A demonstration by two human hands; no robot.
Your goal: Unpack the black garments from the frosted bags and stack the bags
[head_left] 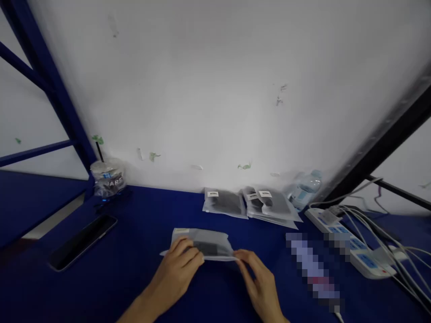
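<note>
A frosted plastic pouch (pixel 202 244) with something dark inside lies flat on the blue table (pixel 144 233), a little below the middle of the frame, and both my hands are on it. My left hand (pixel 180 264) rests palm down over its lower left part, fingers (pixel 188 251) loosely curled and lying together on the plastic rather than spread. My right hand (pixel 261 282) comes in from the lower right and takes the pouch's right edge in a pinch between thumb and forefinger, the other fingers half bent behind. Above and to the right, along the foot of the white wall (pixel 218 89), a single similar pouch (pixel 224 202) with a white label lies just beside a small stack of pouches (pixel 271 204). A clear water bottle (pixel 305 186) lies on its side right of that stack. At the right edge sits a white power strip (pixel 357 251) with white cables (pixel 380 229) running off it. Over on the left, a dark phone (pixel 82 242) lies face up on the table, and behind it, at the corner of the blue frame (pixel 50 80), stands a clear lidded cup (pixel 107 177) with a straw.
</note>
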